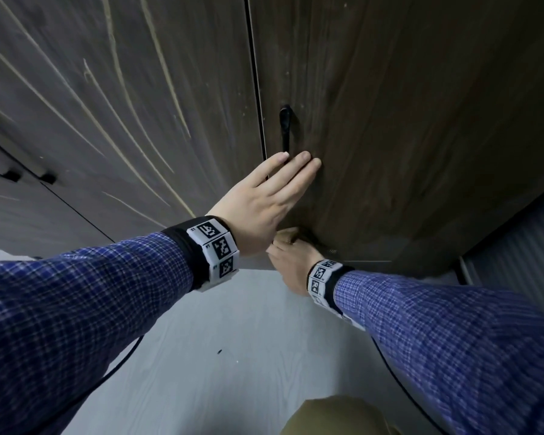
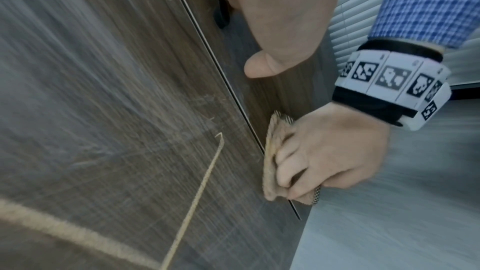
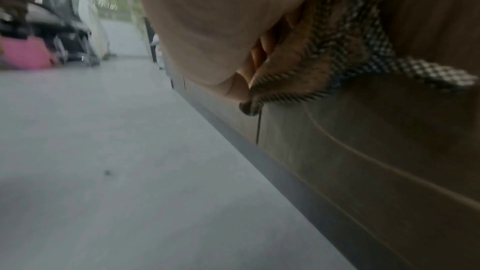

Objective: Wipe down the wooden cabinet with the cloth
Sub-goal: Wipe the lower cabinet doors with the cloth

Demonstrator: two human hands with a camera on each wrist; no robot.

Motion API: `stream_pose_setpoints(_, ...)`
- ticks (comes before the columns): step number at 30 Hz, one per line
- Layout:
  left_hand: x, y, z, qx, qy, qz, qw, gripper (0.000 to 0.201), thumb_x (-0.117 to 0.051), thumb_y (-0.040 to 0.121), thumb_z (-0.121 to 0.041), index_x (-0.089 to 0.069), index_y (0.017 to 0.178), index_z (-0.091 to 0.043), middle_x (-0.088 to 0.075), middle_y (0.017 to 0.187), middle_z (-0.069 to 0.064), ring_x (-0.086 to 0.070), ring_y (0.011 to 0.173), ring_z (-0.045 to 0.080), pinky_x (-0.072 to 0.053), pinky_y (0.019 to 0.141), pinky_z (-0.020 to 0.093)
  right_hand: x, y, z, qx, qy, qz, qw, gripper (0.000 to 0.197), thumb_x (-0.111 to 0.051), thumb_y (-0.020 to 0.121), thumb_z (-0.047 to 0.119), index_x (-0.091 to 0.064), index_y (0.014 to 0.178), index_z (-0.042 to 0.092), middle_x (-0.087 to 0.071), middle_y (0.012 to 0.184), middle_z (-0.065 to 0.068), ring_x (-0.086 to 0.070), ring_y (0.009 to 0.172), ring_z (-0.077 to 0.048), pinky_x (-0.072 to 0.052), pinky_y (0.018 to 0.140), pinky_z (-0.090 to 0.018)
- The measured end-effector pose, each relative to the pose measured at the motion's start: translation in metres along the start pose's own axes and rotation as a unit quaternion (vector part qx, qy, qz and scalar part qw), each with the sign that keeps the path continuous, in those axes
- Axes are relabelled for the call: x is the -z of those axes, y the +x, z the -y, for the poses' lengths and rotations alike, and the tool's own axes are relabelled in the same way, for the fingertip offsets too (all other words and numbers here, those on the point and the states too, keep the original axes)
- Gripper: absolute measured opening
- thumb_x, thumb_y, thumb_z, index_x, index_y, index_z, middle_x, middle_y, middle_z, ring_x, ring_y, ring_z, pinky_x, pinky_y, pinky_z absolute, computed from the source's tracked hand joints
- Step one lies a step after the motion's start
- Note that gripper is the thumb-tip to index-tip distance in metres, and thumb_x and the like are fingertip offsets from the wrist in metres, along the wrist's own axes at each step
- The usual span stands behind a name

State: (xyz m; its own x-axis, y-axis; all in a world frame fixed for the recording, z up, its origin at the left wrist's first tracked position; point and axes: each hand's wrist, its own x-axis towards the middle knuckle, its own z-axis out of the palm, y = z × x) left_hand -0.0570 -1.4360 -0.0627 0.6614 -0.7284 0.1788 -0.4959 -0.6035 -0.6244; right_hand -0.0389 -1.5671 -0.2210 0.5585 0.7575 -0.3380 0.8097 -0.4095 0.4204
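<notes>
The dark wooden cabinet point(image 1: 390, 120) fills the upper head view, with a seam between two doors and a black handle point(image 1: 285, 127) on the right door. My left hand point(image 1: 264, 199) lies flat on the right door, fingers straight, just below that handle. My right hand point(image 1: 291, 259) is low on the same door near its bottom edge. It grips a folded tan cloth point(image 2: 272, 151) with a checked edge point(image 3: 363, 44) and presses it against the wood beside the seam.
A grey floor point(image 1: 201, 356) runs below the cabinet. More black handles point(image 1: 13, 171) sit on doors at the far left. A ribbed grey panel point(image 1: 515, 246) stands to the right. An office chair point(image 3: 64, 17) and a pink object point(image 3: 23, 54) stand far down the room.
</notes>
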Motion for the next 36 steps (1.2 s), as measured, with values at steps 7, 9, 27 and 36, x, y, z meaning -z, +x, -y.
stream_pose_setpoints(7,-0.003,0.000,0.001,-0.014,0.040,0.007,0.999,0.072,-0.011,0.089,-0.018,-0.019,0.157,0.004,-0.006,0.168,0.017,-0.010,0.155,0.033,0.006,0.125,0.049,-0.141,-0.106,-0.050,-0.105,0.022,0.114,0.988,0.045,-0.040,0.096,0.020,-0.052,0.139,0.018,-0.057,0.132,-0.007,-0.057,0.119,-0.027,-0.044,0.090,-0.031)
stream_pose_setpoints(9,-0.004,0.001,-0.001,-0.012,0.040,0.007,0.999,0.072,-0.008,0.089,-0.017,-0.018,0.157,0.004,-0.004,0.168,0.018,-0.008,0.155,0.034,0.007,0.124,0.050,-0.138,-0.103,-0.048,-0.163,0.078,0.106,0.978,0.048,-0.035,0.084,0.011,-0.071,0.115,0.011,-0.068,0.109,-0.003,-0.067,0.100,-0.023,-0.052,0.082,-0.033)
stream_pose_setpoints(27,-0.008,0.001,-0.004,-0.011,0.073,0.035,0.997,0.071,-0.008,0.090,-0.018,-0.016,0.158,0.004,0.007,0.167,0.021,-0.001,0.155,0.036,0.014,0.122,0.054,-0.191,-0.200,-0.089,-0.249,0.219,0.062,0.942,0.032,-0.047,0.080,0.033,-0.067,0.103,0.027,-0.068,0.102,0.003,-0.062,0.089,-0.018,-0.048,0.083,-0.024)
stream_pose_setpoints(36,-0.012,0.002,-0.005,-0.003,0.044,-0.007,0.999,0.069,0.005,0.093,-0.009,-0.023,0.155,0.009,-0.011,0.167,0.019,-0.015,0.153,0.036,0.002,0.125,0.052,-0.018,-0.036,-0.026,-0.061,0.132,-0.084,0.986,0.040,-0.053,0.080,0.022,-0.065,0.118,0.014,-0.056,0.121,-0.006,-0.052,0.109,-0.030,-0.045,0.090,-0.044)
